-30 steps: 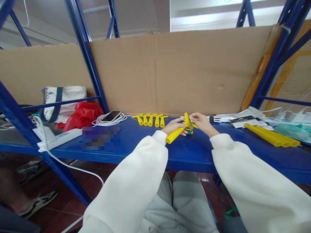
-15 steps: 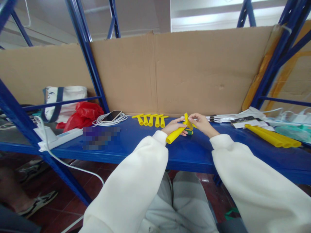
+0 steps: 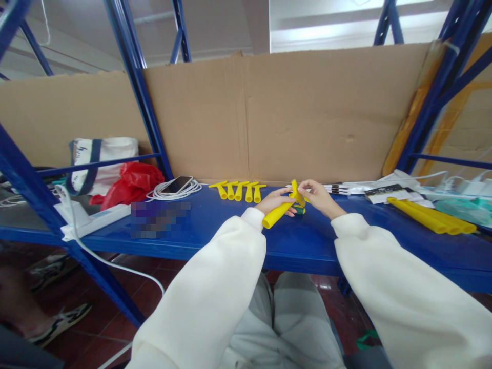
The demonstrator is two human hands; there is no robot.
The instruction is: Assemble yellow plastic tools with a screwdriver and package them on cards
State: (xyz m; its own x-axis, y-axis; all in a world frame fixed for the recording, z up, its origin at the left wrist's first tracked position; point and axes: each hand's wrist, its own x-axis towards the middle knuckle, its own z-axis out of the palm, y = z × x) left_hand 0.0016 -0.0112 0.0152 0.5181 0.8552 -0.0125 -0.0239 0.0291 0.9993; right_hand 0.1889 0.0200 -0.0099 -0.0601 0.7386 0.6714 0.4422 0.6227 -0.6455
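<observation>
My left hand (image 3: 277, 200) is wrapped round a yellow T-shaped tool (image 3: 277, 214) with a hollow, tube-like handle. The handle's open end points down toward me, and its crosspiece stands up beyond my fingers. At that crosspiece, the fingers of my right hand (image 3: 313, 192) are pinched together from the right. Just below the two hands, a small green and yellow object (image 3: 300, 209) is on the blue shelf; my hands partly cover it, and I cannot make out its kind. Behind and left of my hands, several matching yellow T-shaped pieces (image 3: 238, 192) lie in a row.
Yellow tubes (image 3: 434, 218) lie on the right of the blue shelf (image 3: 226, 230), near a black and white packet (image 3: 388, 193). To the left are a phone (image 3: 177, 184) on coiled white cable, a red bag (image 3: 134, 182) and a white power strip (image 3: 100, 218). Cardboard (image 3: 307, 113) stands behind.
</observation>
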